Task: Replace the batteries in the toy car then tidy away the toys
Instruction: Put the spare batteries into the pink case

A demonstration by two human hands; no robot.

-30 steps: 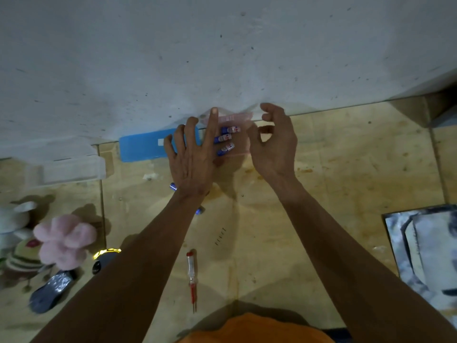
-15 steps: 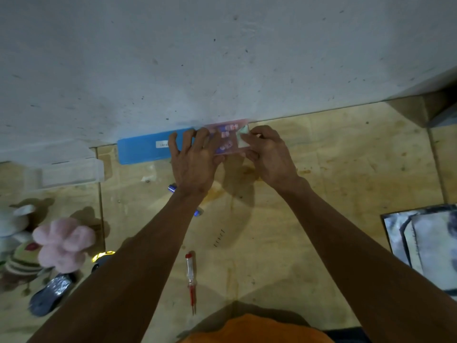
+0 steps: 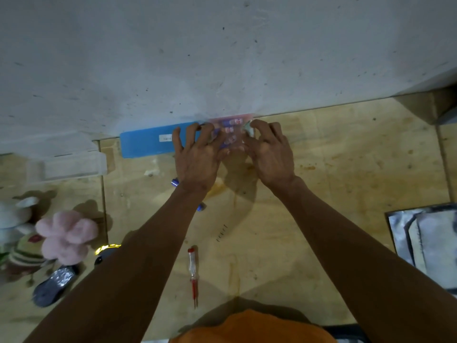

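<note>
1. A wooden board floor, pale and stained, seen from above; a grey speckled wall meets it along the far edge
2. At the foot of that wall lies a clear pack of batteries, blue cells with pink ends, blurred
3. The left hand has its fingers curled over the left edge of the pack, gripping it
4. The right hand grips the right edge of the pack with bent fingers; how firmly cannot be told
5. Just left of the pack, also against the wall, lies a flat blue box with a small white label
6. Nearer the person than the pack, two loose blue batteries peek out from under the left wrist
7. Further towards the person from the pack lies a red screwdriver
8. Far left of the pack sit a pink plush toy and a dark toy car
9. Compared with half a second ago, both hands and the pack have shifted right along the wall, and the fingers are spread wider; a second ago the right hand was lifted off the pack, pinching at its edge
</note>
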